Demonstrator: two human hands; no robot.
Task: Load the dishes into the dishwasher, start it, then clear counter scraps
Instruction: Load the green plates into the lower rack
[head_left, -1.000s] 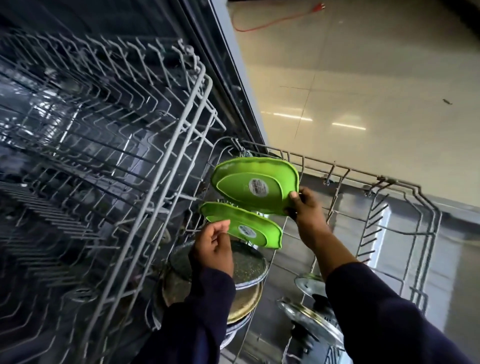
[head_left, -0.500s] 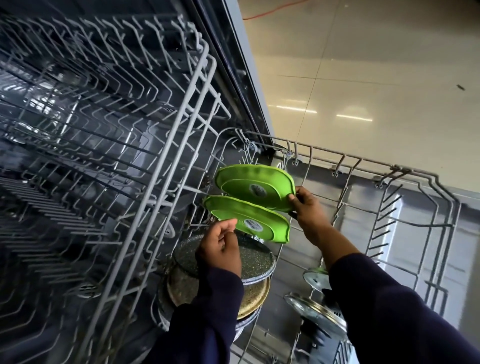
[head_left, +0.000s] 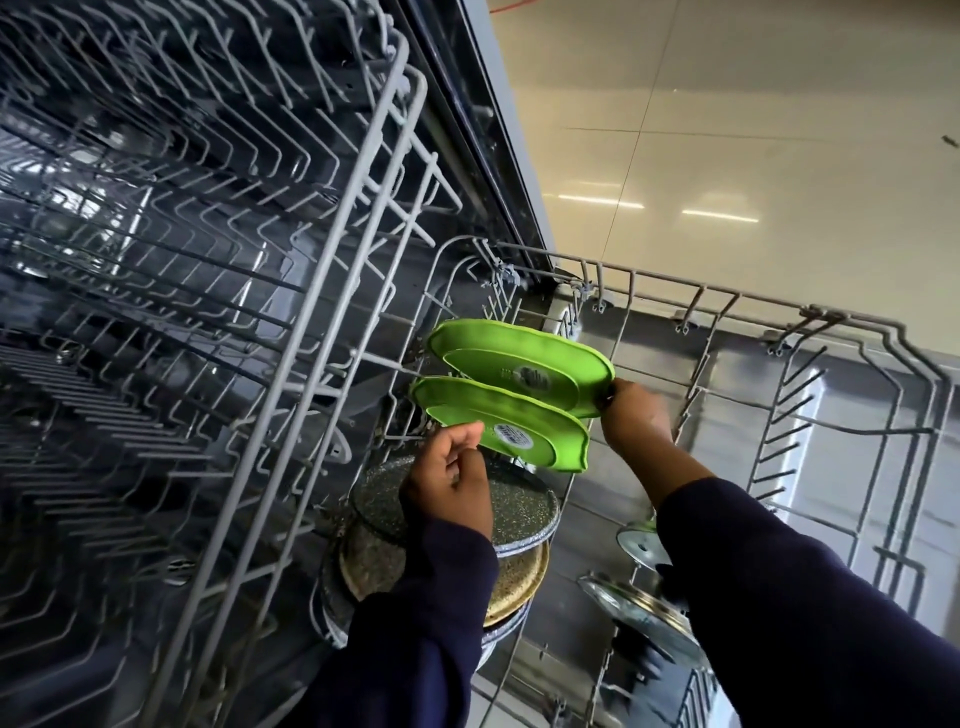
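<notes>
Nearest: two glass pot lids with metal rims (head_left: 636, 605) stand in the grey wire lower rack (head_left: 753, 306), lower right. Left of them, stacked speckled round pans (head_left: 524, 512) sit in the same rack. Left hand (head_left: 449, 480) pinches the rim of the nearer green oval plastic plate (head_left: 506, 423); right hand (head_left: 634, 410) grips the edge of the farther green oval plate (head_left: 519, 364). Both plates stand on edge, underside labels facing the camera, close together above the pans. Beyond: grey wire upper rack (head_left: 332, 291), beige tiled floor (head_left: 753, 130)
</notes>
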